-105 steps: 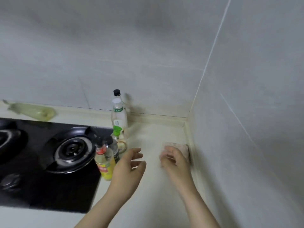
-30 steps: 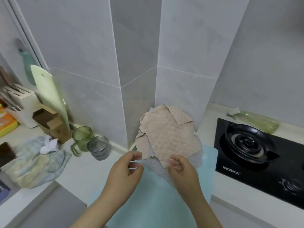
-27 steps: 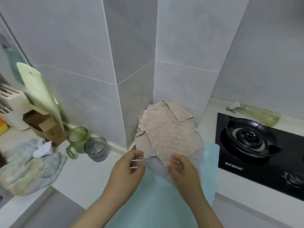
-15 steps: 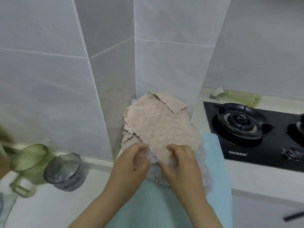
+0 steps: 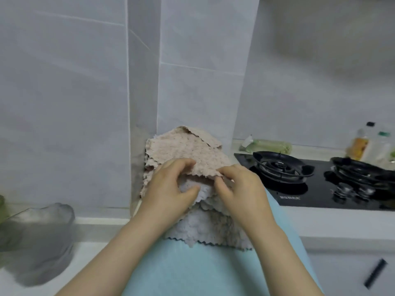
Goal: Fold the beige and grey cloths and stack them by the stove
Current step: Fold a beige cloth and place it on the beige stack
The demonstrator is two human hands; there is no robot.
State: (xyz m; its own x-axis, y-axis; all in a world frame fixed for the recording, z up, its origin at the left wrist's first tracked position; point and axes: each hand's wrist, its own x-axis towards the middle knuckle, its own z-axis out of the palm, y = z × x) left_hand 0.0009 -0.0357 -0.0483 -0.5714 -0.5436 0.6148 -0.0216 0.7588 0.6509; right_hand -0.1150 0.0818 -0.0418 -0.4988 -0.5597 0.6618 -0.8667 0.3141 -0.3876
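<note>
A pile of cloths lies on a light blue mat against the tiled wall corner, left of the black stove. A beige cloth with zigzag edges lies on top; a grey cloth sticks out beneath it toward me. My left hand and my right hand both pinch the near edge of the beige cloth and hold it slightly lifted off the grey one. More beige layers show at the pile's left side.
A grey translucent cup stands on the white counter at the left. Behind the stove lie a green plastic bag and several bottles at the far right. A black cabinet handle shows at lower right.
The view swung from the corner right of the stove to the cloth pile left of it. Both hands reached the beige cloth's near edge, pinched it and lifted it.
</note>
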